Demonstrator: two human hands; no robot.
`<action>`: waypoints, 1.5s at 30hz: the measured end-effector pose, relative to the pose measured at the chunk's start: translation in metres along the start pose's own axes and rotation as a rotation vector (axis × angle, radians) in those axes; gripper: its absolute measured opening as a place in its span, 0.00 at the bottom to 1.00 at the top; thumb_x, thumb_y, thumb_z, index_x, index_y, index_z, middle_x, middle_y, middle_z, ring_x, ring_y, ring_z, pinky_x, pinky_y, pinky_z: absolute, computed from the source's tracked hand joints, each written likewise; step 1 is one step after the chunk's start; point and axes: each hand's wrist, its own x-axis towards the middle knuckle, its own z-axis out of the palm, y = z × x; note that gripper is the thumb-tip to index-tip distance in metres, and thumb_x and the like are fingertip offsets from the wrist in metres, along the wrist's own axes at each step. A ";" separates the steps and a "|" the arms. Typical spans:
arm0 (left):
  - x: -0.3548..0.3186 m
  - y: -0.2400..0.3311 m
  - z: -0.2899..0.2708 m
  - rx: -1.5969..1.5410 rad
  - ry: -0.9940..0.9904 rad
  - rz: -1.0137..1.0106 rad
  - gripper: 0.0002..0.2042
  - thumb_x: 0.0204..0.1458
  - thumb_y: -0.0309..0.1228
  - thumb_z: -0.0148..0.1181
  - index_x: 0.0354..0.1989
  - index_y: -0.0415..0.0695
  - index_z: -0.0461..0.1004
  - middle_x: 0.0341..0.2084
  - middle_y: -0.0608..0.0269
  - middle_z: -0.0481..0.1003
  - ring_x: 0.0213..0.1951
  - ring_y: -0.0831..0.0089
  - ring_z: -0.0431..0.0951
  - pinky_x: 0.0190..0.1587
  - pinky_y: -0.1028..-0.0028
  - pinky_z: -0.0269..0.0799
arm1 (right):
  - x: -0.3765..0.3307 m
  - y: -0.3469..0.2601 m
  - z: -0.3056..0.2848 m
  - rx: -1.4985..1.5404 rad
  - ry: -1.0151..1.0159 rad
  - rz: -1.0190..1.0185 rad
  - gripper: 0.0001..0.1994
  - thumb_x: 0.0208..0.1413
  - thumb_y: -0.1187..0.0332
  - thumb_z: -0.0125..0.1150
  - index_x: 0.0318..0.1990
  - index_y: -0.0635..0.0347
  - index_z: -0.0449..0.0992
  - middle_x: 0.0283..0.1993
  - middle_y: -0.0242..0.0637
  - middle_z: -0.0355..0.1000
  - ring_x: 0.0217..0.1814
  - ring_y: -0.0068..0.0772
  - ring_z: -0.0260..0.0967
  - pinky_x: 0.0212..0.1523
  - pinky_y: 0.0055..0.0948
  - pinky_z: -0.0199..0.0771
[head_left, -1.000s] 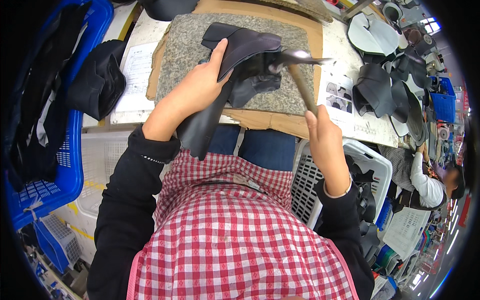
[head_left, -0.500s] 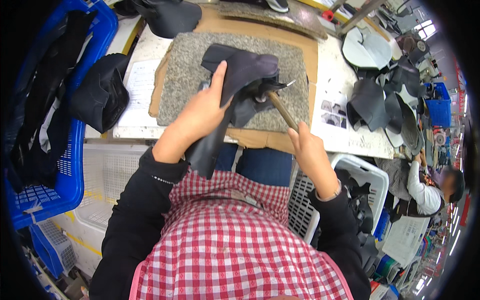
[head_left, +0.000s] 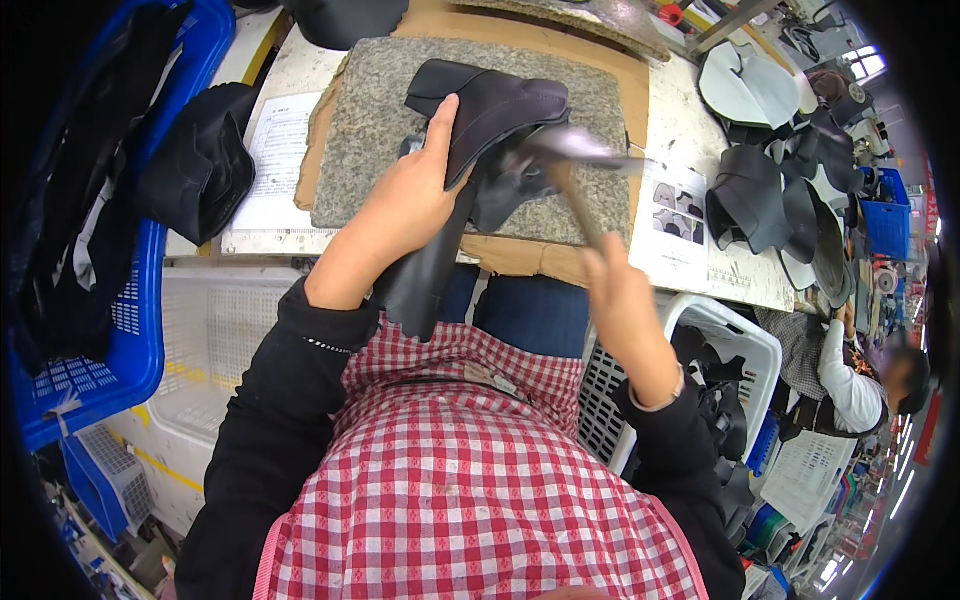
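Observation:
A black leather boot upper [head_left: 497, 108] lies folded over the grey stone slab [head_left: 362, 130], one long flap hanging past the table's near edge. My left hand [head_left: 405, 205] grips it from the left, thumb side up along the leather. In my right hand [head_left: 625, 305] is a hammer [head_left: 578, 208], its wooden handle held near the end. Its metal head, smeared by motion, is beside the right edge of the upper, over the slab. Whether it touches the leather cannot be made out.
Cardboard [head_left: 520, 258] lies under the slab on the white table. Printed sheets [head_left: 275, 165] flank it. More black uppers [head_left: 742, 200] are heaped at right; another [head_left: 200, 165] sits at left by a blue crate [head_left: 150, 350]. A white basket [head_left: 765, 350] stands lower right. A person [head_left: 850, 375] sits farther right.
The hammer's head has come up from beside the upper's fold and is now blurred. My right hand has shifted slightly right. The whole view has tilted a little, moving the table upward.

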 end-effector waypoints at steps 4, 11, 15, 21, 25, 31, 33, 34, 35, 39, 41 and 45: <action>-0.001 0.001 0.002 0.042 0.032 0.018 0.35 0.68 0.32 0.53 0.78 0.51 0.42 0.54 0.29 0.74 0.57 0.32 0.73 0.57 0.52 0.70 | -0.003 0.004 0.003 -0.154 -0.050 -0.076 0.14 0.72 0.58 0.52 0.43 0.62 0.65 0.24 0.58 0.72 0.30 0.68 0.73 0.29 0.57 0.69; -0.002 -0.002 0.005 -0.007 0.034 0.058 0.35 0.67 0.31 0.54 0.78 0.49 0.42 0.52 0.29 0.75 0.55 0.32 0.74 0.56 0.52 0.71 | 0.012 0.005 0.000 -0.023 -0.033 -0.082 0.15 0.72 0.60 0.53 0.42 0.65 0.66 0.25 0.61 0.72 0.30 0.70 0.72 0.29 0.56 0.70; -0.002 0.000 0.005 -0.007 0.046 0.065 0.35 0.68 0.30 0.53 0.78 0.50 0.41 0.52 0.29 0.75 0.55 0.32 0.74 0.56 0.52 0.71 | 0.012 0.014 -0.005 -0.107 0.106 0.065 0.14 0.72 0.60 0.52 0.42 0.65 0.66 0.24 0.60 0.72 0.30 0.69 0.73 0.28 0.55 0.70; -0.002 0.005 0.005 0.030 0.026 0.032 0.35 0.67 0.30 0.53 0.78 0.51 0.41 0.53 0.30 0.75 0.56 0.33 0.74 0.57 0.53 0.71 | 0.010 0.027 -0.011 -0.116 0.096 -0.030 0.16 0.73 0.59 0.53 0.42 0.66 0.68 0.24 0.59 0.71 0.28 0.69 0.71 0.29 0.52 0.69; -0.003 0.003 0.009 0.015 0.042 0.026 0.35 0.68 0.32 0.53 0.79 0.52 0.42 0.55 0.30 0.74 0.57 0.33 0.74 0.58 0.53 0.70 | 0.007 0.031 -0.016 -0.013 0.156 0.210 0.16 0.73 0.59 0.52 0.42 0.68 0.67 0.26 0.62 0.72 0.32 0.70 0.72 0.31 0.54 0.70; 0.003 0.004 -0.004 0.064 -0.057 0.062 0.35 0.68 0.35 0.53 0.79 0.54 0.41 0.62 0.30 0.69 0.62 0.33 0.70 0.64 0.54 0.68 | 0.009 0.054 0.000 -0.033 0.093 0.101 0.19 0.74 0.55 0.49 0.43 0.67 0.67 0.28 0.62 0.71 0.34 0.73 0.69 0.33 0.52 0.68; 0.018 0.013 -0.032 0.206 -0.123 0.122 0.32 0.68 0.37 0.53 0.78 0.62 0.48 0.61 0.34 0.71 0.60 0.37 0.73 0.63 0.53 0.68 | -0.008 0.054 -0.005 0.089 0.043 0.216 0.17 0.74 0.57 0.50 0.42 0.67 0.66 0.27 0.60 0.70 0.31 0.67 0.69 0.32 0.47 0.68; 0.029 0.021 -0.051 0.351 -0.220 0.102 0.31 0.68 0.37 0.54 0.78 0.66 0.50 0.59 0.36 0.73 0.58 0.39 0.75 0.62 0.52 0.69 | -0.019 0.051 -0.011 0.166 0.040 0.178 0.17 0.74 0.58 0.51 0.42 0.67 0.66 0.26 0.58 0.69 0.29 0.63 0.67 0.31 0.45 0.67; 0.047 0.033 -0.070 0.708 -0.305 0.038 0.30 0.66 0.40 0.57 0.76 0.70 0.56 0.53 0.41 0.78 0.52 0.45 0.80 0.57 0.52 0.72 | -0.031 0.046 -0.019 0.226 0.034 0.177 0.17 0.73 0.58 0.51 0.42 0.67 0.66 0.25 0.57 0.68 0.27 0.58 0.65 0.30 0.43 0.67; 0.097 0.095 -0.116 1.377 -0.317 1.021 0.36 0.52 0.41 0.72 0.72 0.56 0.67 0.52 0.55 0.79 0.60 0.60 0.75 0.61 0.57 0.73 | -0.058 0.018 -0.041 0.280 0.060 0.073 0.19 0.74 0.55 0.51 0.42 0.67 0.66 0.23 0.50 0.66 0.22 0.46 0.59 0.27 0.38 0.64; 0.112 0.128 -0.119 0.940 -0.164 1.492 0.12 0.51 0.36 0.67 0.44 0.50 0.83 0.49 0.59 0.79 0.60 0.57 0.72 0.67 0.59 0.60 | -0.059 0.009 -0.042 0.279 0.090 0.013 0.21 0.74 0.52 0.50 0.41 0.67 0.66 0.23 0.49 0.66 0.22 0.47 0.60 0.26 0.39 0.63; 0.108 0.124 -0.085 0.484 0.018 1.156 0.29 0.50 0.37 0.73 0.62 0.53 0.74 0.51 0.53 0.79 0.60 0.55 0.75 0.63 0.58 0.70 | -0.057 0.018 -0.033 0.245 0.057 0.140 0.21 0.74 0.52 0.49 0.41 0.66 0.66 0.23 0.51 0.67 0.23 0.52 0.65 0.26 0.41 0.65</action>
